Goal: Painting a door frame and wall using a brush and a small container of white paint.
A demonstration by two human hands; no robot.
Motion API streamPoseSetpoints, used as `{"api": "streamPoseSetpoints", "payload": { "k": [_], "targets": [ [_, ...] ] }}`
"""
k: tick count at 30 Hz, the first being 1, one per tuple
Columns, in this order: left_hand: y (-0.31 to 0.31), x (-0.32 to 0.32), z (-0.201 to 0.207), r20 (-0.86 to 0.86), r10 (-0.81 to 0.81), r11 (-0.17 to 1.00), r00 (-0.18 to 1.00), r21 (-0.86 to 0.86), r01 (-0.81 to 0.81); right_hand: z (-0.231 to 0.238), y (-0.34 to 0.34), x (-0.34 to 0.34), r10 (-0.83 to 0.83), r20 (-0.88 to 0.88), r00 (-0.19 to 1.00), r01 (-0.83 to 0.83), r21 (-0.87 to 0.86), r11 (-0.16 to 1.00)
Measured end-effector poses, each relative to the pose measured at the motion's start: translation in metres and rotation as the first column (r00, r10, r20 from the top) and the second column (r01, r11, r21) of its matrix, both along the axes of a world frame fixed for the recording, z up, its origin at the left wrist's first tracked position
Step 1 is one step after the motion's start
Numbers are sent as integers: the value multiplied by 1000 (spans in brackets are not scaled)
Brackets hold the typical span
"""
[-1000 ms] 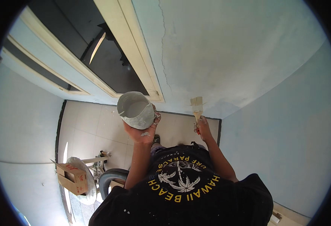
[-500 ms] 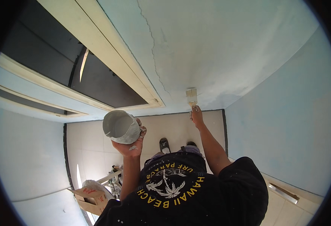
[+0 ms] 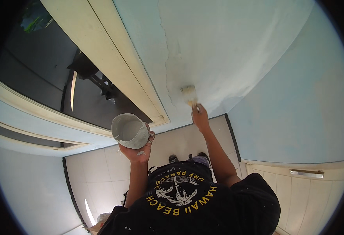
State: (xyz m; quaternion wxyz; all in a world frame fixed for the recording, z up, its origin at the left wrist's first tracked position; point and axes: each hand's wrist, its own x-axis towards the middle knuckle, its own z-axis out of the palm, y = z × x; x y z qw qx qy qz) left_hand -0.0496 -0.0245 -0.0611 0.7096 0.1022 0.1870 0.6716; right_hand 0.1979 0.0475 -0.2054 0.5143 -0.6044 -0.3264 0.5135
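Holding a pot (image 3: 140,141) left, a brush (image 3: 188,93) right, both hands (image 3: 199,116) extend forward.

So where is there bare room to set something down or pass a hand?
Bare tiled floor lies between the left skirting and left forearm, and ahead of the shoes. A hand could probably pass between the pot and brush. Crowded: lower left, where cardboard and a pale bundle show beside the shirt.
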Motion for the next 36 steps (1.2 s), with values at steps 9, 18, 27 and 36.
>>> {"api": "streamPoseSetpoints", "payload": {
  "k": [9, 18, 27, 36],
  "targets": [
    [11, 0, -4, -3, -185, 970, 983, 157, 183, 261, -4, 24, -120, 162, 979, 27, 486, 874],
    [8, -4, -6, 33, -211, 973, 977, 104, 206, -22, 33, 5, -74, 146, 986, 85, -69, 994],
    [1, -7, -19, 51, -138, 985, 989, 113, 131, 129, 55, 44, -159, 304, 939, 76, 269, 960],
    [-1, 2, -6, 70, -116, 991, 991, 78, 111, -15, 65, 49, -228, 444, 867, 142, 218, 966]
  ]
}}
